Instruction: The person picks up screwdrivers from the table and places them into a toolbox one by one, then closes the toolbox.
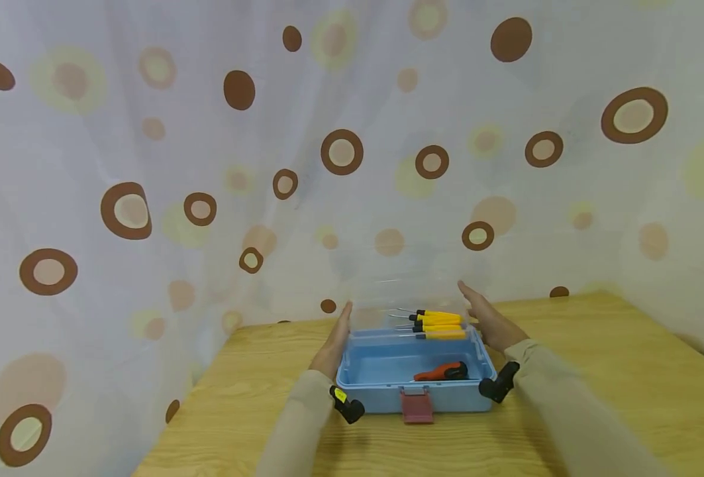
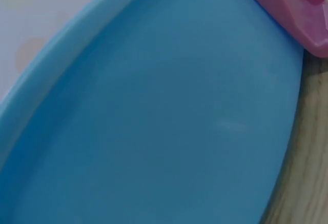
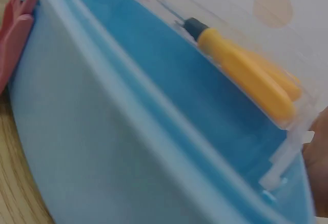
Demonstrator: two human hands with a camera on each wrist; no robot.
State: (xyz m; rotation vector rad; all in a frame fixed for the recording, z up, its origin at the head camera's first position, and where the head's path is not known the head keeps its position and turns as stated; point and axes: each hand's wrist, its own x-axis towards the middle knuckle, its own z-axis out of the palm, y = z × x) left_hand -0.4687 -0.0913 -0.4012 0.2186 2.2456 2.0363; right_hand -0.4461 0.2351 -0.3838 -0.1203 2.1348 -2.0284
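Observation:
A light blue toolbox (image 1: 375, 397) stands on the table with its clear lid (image 1: 405, 288) raised at the back. Along its left side lies my left hand (image 1: 332, 341), fingers straight and pointing up beside the lid. At the opposite side, my right hand (image 1: 491, 321) has its extended fingers right at the edge of the clear plastic. Several yellow-handled screwdrivers (image 1: 441, 318) lie in a clear tray toward the back of the box. Down in the blue bottom rests a red and black screwdriver (image 1: 441, 372). The left wrist view shows the box wall (image 2: 169, 106) but hides the hand.
A pink latch (image 1: 417, 405) hangs down from the box's front. The box sits on a wood-grain table (image 1: 590, 358). Behind the table, and along its left, hangs a white curtain (image 1: 352, 218) with brown and yellow circles.

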